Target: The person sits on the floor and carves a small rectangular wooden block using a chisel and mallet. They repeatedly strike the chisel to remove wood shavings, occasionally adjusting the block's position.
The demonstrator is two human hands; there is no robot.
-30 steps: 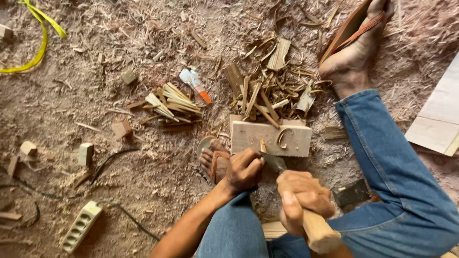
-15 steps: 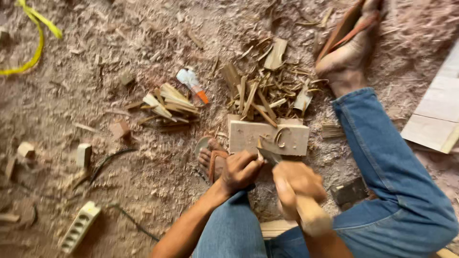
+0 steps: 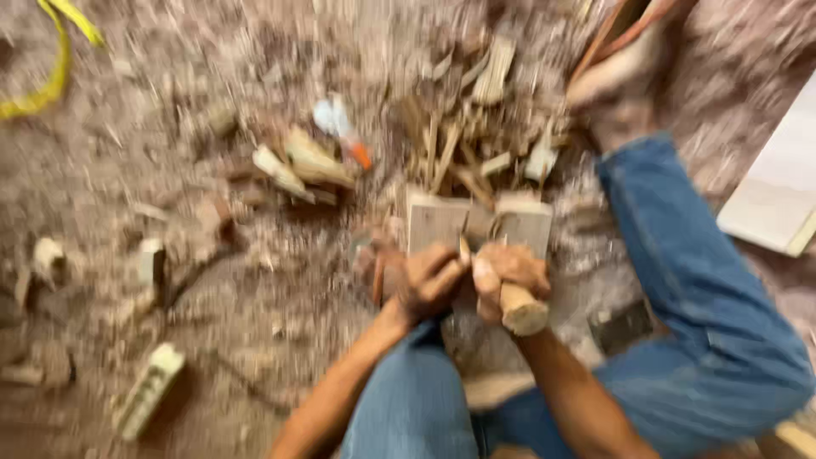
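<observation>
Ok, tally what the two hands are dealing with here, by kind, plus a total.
Wooden block under the left hand: 1
Thin tool at the left hand's fingers, too blurred to name: 1
Wooden handle gripped by the right hand: 1
Total: 3

Two hands work at the middle of the floor: the left hand (image 3: 429, 280) and the right hand (image 3: 506, 276), closed on one wooden handle (image 3: 520, 308). One flat wooden block (image 3: 442, 223) lies before them. One yellow cord (image 3: 51, 76) curls at the floor's far left corner. One pale board (image 3: 778, 191) sits at the right edge. One pale slotted piece (image 3: 149, 389) lies near left. Scrap sticks in the pile (image 3: 463, 140) are too blurred to count.
</observation>
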